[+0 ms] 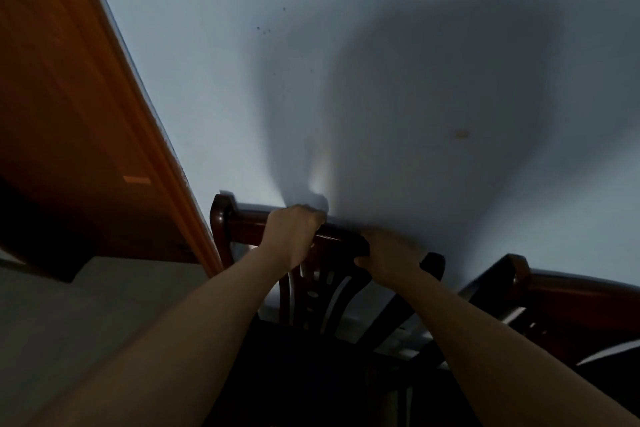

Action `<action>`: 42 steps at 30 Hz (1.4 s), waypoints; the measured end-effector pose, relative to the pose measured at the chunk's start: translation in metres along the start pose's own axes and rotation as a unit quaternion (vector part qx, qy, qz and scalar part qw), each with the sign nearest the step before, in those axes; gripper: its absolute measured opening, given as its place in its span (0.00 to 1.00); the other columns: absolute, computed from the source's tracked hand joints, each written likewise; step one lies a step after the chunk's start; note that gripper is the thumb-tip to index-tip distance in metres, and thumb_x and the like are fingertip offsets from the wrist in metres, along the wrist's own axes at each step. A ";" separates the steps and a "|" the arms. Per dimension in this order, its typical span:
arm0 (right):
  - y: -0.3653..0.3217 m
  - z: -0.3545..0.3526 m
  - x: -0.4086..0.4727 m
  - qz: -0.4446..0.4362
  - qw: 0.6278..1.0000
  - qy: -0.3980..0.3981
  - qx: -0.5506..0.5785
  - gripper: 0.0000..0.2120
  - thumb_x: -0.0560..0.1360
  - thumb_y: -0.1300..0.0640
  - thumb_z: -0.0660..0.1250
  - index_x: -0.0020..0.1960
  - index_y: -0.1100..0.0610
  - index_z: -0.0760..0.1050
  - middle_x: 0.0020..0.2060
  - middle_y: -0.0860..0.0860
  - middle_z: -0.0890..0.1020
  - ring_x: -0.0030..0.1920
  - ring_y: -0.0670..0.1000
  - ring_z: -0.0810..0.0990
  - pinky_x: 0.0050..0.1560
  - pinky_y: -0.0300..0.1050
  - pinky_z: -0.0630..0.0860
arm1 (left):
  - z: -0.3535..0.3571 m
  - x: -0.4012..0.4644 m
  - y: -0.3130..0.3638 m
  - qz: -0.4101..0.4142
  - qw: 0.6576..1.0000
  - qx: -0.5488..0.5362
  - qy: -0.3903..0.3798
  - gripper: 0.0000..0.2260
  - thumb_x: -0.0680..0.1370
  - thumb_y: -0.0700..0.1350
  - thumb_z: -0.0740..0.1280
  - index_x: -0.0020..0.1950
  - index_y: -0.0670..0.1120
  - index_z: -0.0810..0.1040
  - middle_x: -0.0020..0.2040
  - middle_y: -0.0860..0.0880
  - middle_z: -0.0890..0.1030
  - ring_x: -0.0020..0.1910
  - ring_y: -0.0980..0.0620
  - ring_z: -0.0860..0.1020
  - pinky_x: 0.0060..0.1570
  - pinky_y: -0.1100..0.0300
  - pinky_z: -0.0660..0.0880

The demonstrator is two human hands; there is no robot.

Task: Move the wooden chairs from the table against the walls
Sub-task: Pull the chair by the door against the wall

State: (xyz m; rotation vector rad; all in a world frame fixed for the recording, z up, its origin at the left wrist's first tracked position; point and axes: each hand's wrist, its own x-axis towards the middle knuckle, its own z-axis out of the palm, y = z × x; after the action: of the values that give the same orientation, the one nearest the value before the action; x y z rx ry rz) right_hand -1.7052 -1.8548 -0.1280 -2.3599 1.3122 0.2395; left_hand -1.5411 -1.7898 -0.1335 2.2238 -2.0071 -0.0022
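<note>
Head view: left hand (294, 230) and right hand (389, 251) both grasp the chair (242, 224) top rail at 6 o'clock, against the wall (381, 80) — placing step; next, release and fetch another.

We face the wall (381, 62); our chair (242, 224) stands against it at twelve, a second chair (571, 291) at three, door frame (86, 97) at ten.

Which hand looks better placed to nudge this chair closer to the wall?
Left, probably: the left hand grips the chair top rail in sharp view; the right hand is blurred.
</note>
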 end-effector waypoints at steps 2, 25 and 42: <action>0.003 0.002 0.001 0.002 1.000 -0.003 0.009 0.21 0.76 0.51 0.66 0.67 0.55 0.71 0.64 0.57 0.77 0.63 0.59 0.76 0.60 0.51 0.75 | 0.005 -0.001 -0.001 0.001 1.000 -0.011 0.015 0.10 0.69 0.39 0.68 0.49 0.47 0.78 0.45 0.47 0.82 0.47 0.45 0.80 0.37 0.58 0.71; -0.015 0.008 -0.081 -0.027 0.999 -0.011 -0.028 0.32 0.76 0.50 0.64 0.75 0.56 0.54 0.76 0.61 0.49 0.75 0.64 0.52 0.74 0.60 0.57 | -0.034 -0.103 0.027 -0.138 0.979 0.034 -0.145 0.34 0.76 0.45 0.68 0.77 0.49 0.54 0.79 0.46 0.50 0.78 0.45 0.51 0.71 0.47 0.63; -0.079 0.011 -0.169 -0.160 0.986 -0.040 -0.013 0.30 0.77 0.53 0.65 0.75 0.56 0.56 0.72 0.59 0.60 0.71 0.61 0.60 0.69 0.55 0.65 | -0.103 -0.245 0.053 -0.284 0.952 0.072 -0.094 0.30 0.76 0.47 0.67 0.75 0.48 0.58 0.74 0.48 0.64 0.73 0.47 0.62 0.72 0.42 0.55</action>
State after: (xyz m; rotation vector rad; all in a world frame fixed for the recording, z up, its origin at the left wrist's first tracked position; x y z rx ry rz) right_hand -1.7287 -1.6842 -0.0563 -2.5103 0.8796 0.2509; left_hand -1.6100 -1.5413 -0.0497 2.9121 -1.4017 -0.1394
